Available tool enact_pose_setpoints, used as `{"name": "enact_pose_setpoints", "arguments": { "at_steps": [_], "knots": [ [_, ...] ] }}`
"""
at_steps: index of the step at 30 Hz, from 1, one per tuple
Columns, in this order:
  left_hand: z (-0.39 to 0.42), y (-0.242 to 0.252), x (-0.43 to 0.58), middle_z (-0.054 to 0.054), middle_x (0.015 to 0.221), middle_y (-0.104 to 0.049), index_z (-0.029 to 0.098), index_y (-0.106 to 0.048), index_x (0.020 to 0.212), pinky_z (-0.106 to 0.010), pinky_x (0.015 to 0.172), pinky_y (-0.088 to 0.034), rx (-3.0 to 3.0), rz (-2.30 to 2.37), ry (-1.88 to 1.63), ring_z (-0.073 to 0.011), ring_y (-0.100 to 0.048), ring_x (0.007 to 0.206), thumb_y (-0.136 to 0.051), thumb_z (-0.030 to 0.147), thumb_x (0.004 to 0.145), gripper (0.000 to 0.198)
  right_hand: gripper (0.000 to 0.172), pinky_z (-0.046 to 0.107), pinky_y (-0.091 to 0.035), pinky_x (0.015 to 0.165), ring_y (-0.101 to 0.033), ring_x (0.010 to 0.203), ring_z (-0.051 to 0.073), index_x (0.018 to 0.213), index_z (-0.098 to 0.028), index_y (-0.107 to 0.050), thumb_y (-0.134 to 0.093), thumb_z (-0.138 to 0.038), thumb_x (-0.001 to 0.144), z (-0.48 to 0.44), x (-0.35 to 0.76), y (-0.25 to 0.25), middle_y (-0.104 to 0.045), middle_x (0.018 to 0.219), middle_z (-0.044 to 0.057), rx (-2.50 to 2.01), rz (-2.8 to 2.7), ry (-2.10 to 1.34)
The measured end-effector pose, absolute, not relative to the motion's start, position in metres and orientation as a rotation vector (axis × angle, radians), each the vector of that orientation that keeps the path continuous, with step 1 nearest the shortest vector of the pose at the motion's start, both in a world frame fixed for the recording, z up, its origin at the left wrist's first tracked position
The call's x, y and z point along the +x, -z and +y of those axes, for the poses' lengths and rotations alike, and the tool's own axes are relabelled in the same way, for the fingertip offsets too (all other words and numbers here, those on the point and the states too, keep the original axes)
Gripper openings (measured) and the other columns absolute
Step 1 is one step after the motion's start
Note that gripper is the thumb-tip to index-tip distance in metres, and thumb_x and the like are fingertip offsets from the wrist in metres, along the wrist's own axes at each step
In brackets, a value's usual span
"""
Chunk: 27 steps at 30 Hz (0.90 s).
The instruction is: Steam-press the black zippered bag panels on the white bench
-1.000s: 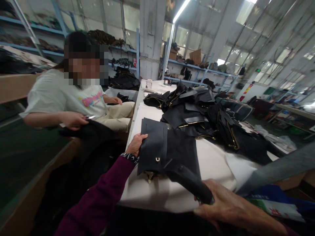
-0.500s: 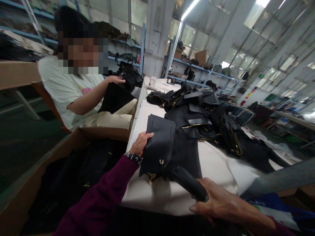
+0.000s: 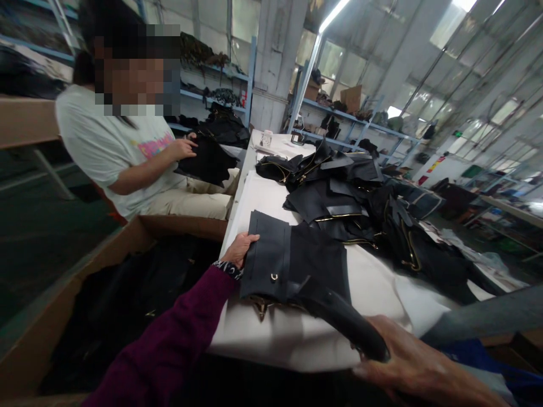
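Bag panels point(image 3: 326, 195) heap the white table point(image 3: 271, 198), shelving point(image 3: 356, 120) behind.

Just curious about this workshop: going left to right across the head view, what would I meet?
seated co-worker → left hand → black bag panel → right hand → far workbench

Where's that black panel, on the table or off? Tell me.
On: the black panel lies on the white table under the left hand; the right hand touches its curled end.

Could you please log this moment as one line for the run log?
left hand: on black panel | right hand: holds curled black strip
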<state>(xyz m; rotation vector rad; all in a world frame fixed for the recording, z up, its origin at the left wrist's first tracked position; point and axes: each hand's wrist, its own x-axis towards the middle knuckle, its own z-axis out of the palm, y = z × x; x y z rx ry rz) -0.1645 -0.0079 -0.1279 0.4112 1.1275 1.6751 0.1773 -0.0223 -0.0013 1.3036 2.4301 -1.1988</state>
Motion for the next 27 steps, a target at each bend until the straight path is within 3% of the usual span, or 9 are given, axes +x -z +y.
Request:
{"name": "enact_pose_setpoints", "arguments": {
  "at_steps": [6,13,18,24,27],
  "knots": [
    [-0.03,0.133,-0.168,-0.004,0.062,-0.07,0.008,-0.066,0.083,-0.023,0.054,-0.05,0.453,1.137,-1.642,-0.0147,-0.064,0.054,-0.063,0.011,0.074,0.01,0.046,0.034,-0.051,0.068,-0.06,0.088,0.03,0.102,-0.017,-0.063,-0.063,-0.051,0.072,-0.025,0.201,0.009,-0.064,0.092,0.008,1.321,2.298,1.288],
    [-0.07,0.127,-0.146,-0.011,0.077,-0.073,0.007,-0.065,0.083,-0.027,0.063,-0.054,0.481,1.106,-1.46,-0.017,-0.067,0.065,-0.074,0.024,0.071,0.023,0.038,0.03,-0.048,0.069,-0.059,0.086,0.023,0.106,-0.015,-0.059,-0.066,-0.037,0.076,-0.008,0.171,0.005,-0.061,0.1,0.006,1.19,2.358,1.227],
    [-0.077,0.125,-0.113,-0.011,0.084,-0.074,0.008,-0.063,0.095,-0.028,0.068,-0.054,0.39,1.076,-1.391,-0.0168,-0.068,0.066,-0.071,0.017,0.071,0.027,0.027,0.024,-0.042,0.057,-0.057,0.07,0.017,0.094,-0.016,-0.061,-0.067,-0.034,0.074,0.005,0.156,0.009,-0.06,0.084,0.0,1.023,2.382,1.157],
    [-0.076,0.116,-0.106,-0.007,0.081,-0.073,0.01,-0.065,0.095,-0.027,0.067,-0.052,0.548,1.098,-1.403,-0.0159,-0.066,0.067,-0.067,0.025,0.076,0.025,0.047,0.039,-0.044,0.083,-0.056,0.099,0.029,0.113,-0.016,-0.058,-0.067,-0.042,0.075,0.002,0.161,-0.001,-0.061,0.109,0.009,1.125,2.405,0.958],
    [-0.074,0.113,-0.106,-0.005,0.082,-0.073,0.012,-0.066,0.097,-0.027,0.066,-0.05,0.672,1.078,-1.361,-0.0161,-0.066,0.069,-0.067,0.031,0.077,0.028,0.048,0.043,-0.043,0.087,-0.054,0.103,0.031,0.115,-0.017,-0.058,-0.065,-0.044,0.076,-0.002,0.159,-0.006,-0.06,0.113,0.011,1.12,2.382,0.923]
  ]
}}
